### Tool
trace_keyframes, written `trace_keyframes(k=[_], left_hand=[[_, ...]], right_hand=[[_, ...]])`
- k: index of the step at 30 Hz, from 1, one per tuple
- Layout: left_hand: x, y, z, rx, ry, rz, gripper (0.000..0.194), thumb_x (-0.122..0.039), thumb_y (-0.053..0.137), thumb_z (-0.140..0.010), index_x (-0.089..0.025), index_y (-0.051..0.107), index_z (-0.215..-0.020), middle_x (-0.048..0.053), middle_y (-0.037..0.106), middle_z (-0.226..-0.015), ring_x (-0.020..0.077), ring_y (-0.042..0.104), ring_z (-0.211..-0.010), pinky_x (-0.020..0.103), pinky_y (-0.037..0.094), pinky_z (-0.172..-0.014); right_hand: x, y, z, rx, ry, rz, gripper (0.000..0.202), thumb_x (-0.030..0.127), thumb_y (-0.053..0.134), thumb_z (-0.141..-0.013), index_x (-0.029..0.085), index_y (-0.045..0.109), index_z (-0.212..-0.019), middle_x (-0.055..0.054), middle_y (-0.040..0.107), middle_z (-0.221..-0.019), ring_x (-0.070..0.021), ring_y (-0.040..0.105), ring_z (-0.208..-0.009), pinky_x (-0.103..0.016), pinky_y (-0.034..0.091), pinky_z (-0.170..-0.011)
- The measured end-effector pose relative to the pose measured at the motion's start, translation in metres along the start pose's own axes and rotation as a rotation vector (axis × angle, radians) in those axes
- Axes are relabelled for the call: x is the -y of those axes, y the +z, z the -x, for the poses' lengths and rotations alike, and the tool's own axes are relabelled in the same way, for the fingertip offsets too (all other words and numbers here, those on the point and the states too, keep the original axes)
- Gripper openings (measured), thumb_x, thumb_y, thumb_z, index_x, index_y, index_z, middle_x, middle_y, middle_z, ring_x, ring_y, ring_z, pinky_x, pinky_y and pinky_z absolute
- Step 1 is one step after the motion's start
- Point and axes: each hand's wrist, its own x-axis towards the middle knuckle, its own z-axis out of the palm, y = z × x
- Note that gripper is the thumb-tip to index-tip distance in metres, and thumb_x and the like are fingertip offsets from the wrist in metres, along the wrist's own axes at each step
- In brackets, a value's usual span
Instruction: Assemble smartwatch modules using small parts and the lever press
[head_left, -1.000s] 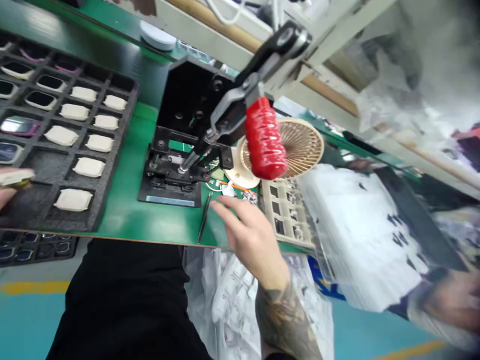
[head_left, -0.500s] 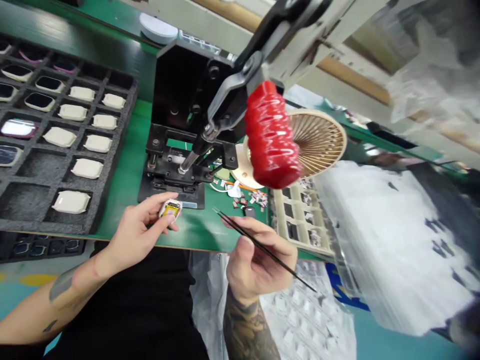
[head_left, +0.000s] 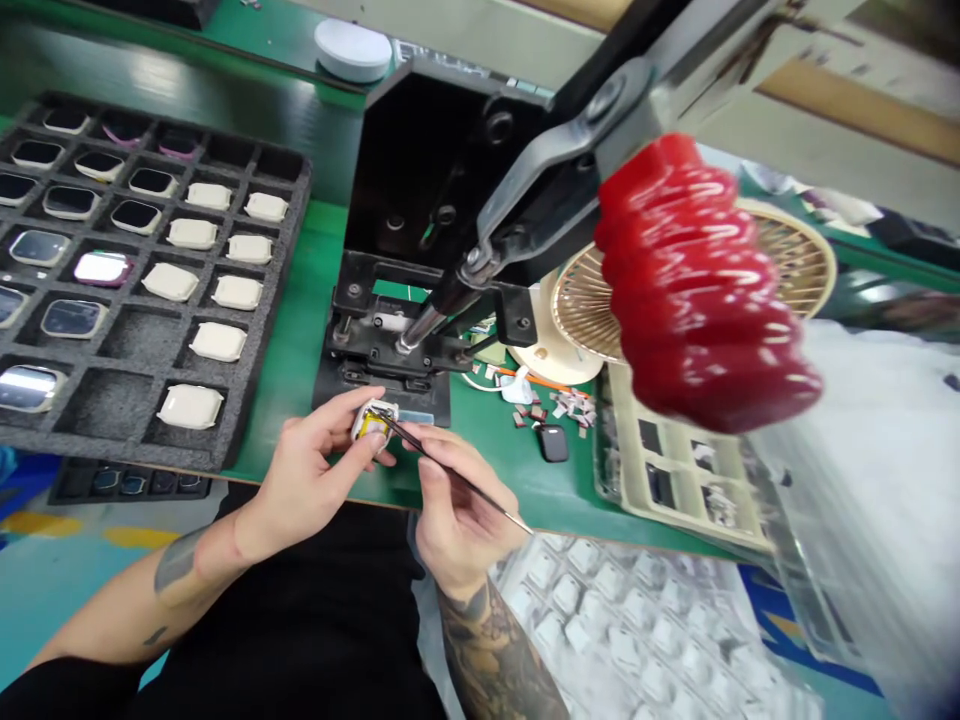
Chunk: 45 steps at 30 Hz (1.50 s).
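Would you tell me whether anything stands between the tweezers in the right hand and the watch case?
Nothing visible does: the tweezers in the right hand reach the open side of the watch case, held in the left hand. The red handle is off to the right.

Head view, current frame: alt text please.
Two bare hands work over a green bench: the left holds a small open watch case, the right puts tweezers to it. Behind stands a black press with a red grip; a foam tray of cases sits left.
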Motion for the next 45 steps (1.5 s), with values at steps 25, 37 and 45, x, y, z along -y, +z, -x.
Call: trace_keyframes(k=[25,37,45], left_hand=[[0.002,-0.002,0.0,-0.012,0.034,0.069,0.046,-0.027,0.082,-0.106,-0.017,0.074,-0.15,0.009,0.089,-0.112,0.0182,0.087,-0.091,0.023,0.072,-0.083],[-0.004,-0.005,-0.002,0.016,0.04,0.217,0.052,-0.039,0.081,-0.107,-0.016,0.071,-0.153,0.015,0.088,-0.117,0.0276,0.09,-0.096,0.031,0.074,-0.08],[-0.006,-0.006,-0.001,-0.058,-0.05,0.069,0.049,-0.036,0.084,-0.104,-0.018,0.073,-0.148,0.014,0.09,-0.117,0.0275,0.09,-0.089,0.036,0.076,-0.077]], right_hand=[[0.004,-0.009,-0.008,0.137,0.228,-0.375,0.012,0.029,0.07,-0.11,0.025,0.077,-0.118,-0.008,0.084,-0.101,-0.023,0.084,-0.09,-0.035,0.072,-0.069],[0.002,-0.006,-0.009,-0.089,0.328,-0.336,0.01,0.028,0.079,-0.105,0.025,0.082,-0.114,-0.006,0.087,-0.106,-0.0211,0.085,-0.085,-0.035,0.073,-0.075],[0.023,-0.178,-0.075,-0.234,0.071,-0.098,0.047,0.052,0.088,-0.088,0.026,0.054,-0.069,0.007,0.047,-0.051,-0.0096,0.043,-0.039,-0.024,0.037,-0.037]])
